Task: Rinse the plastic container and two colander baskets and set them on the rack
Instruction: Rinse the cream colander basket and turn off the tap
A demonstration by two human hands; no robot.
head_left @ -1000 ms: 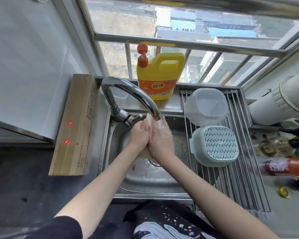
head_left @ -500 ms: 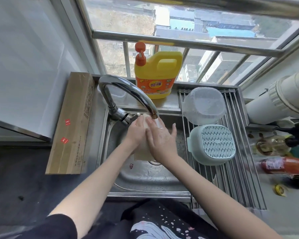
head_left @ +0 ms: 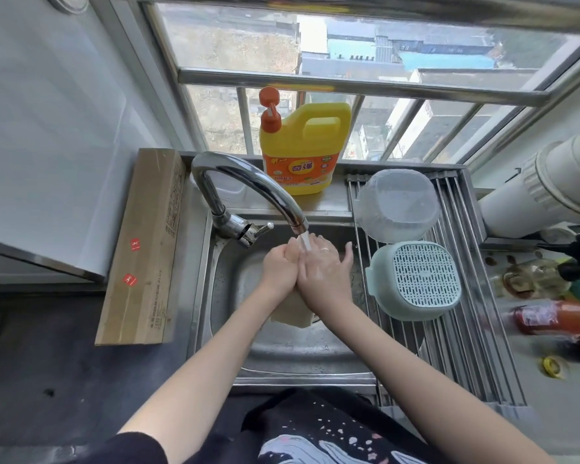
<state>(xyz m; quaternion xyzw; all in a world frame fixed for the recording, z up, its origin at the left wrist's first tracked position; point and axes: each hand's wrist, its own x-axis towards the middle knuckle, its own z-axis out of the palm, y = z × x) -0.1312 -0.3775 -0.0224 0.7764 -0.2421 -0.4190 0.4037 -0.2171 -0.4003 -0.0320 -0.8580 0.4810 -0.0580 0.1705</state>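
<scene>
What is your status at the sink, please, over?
Left hand and right hand together under running faucet, beige item beneath them. Clear container and green colander basket upside down on rack. Rack's near end free.

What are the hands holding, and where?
Left hand grips the beige item by its upper end under the tap; right hand presses flat against it.

We see the clear plastic container (head_left: 397,204) upside down at the rack's (head_left: 476,346) far edge. The pale green colander basket (head_left: 416,279) is inverted just beside it, nearer us. A cream basket (head_left: 292,314), mostly hidden, is in the sink (head_left: 282,356).
</scene>
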